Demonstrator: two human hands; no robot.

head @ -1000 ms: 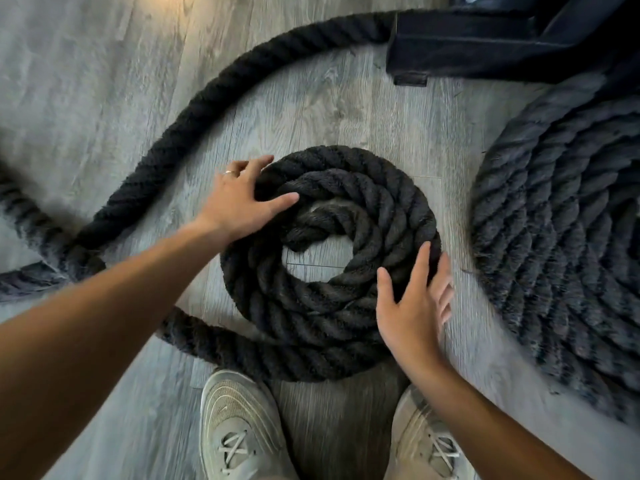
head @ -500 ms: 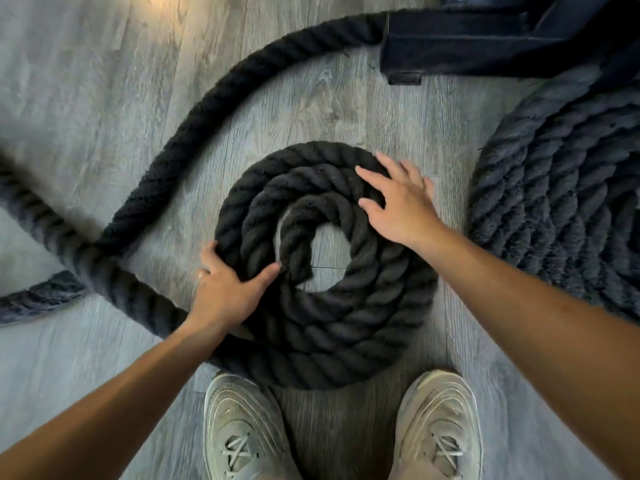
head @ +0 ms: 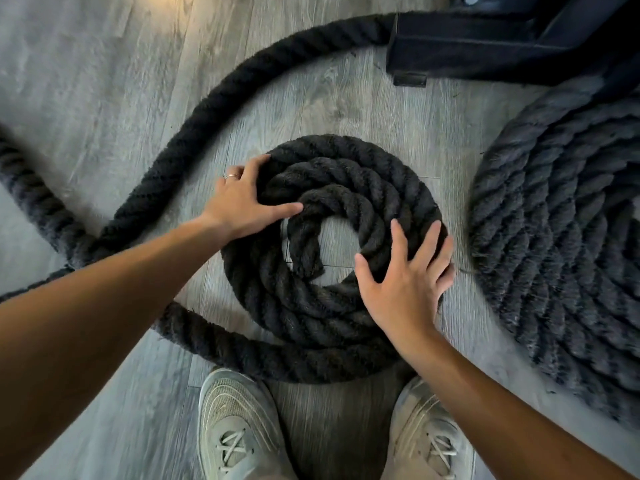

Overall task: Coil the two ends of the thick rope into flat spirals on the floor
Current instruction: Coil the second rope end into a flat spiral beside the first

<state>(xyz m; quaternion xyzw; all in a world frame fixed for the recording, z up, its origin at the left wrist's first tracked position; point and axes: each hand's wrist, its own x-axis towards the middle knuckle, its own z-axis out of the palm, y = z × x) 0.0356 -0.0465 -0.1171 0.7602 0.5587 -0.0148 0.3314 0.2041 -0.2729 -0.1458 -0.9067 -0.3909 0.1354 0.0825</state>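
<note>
A small flat spiral (head: 346, 188) of thick black rope lies on the grey wood floor in front of my feet, with a bare gap at its middle. My left hand (head: 242, 202) rests on its upper left side, fingers spread and thumb reaching toward the centre. Flat on the spiral's right side lies my right hand (head: 405, 275), fingers straight and spread. The loose rope (head: 214, 109) runs from the spiral's near edge to the left, then arcs back toward the top. A larger, tightly wound spiral (head: 561, 237) lies at the right.
A black metal frame base (head: 491, 39) stands at the top right, with the rope passing beside it. My two pale sneakers (head: 239, 427) are at the bottom, just behind the small spiral. Another stretch of rope (head: 31, 199) crosses the left edge.
The spiral has turned and tightened a little. My left hand moved from the lower left up to the upper left. My right hand moved from the upper right down to the lower right.
</note>
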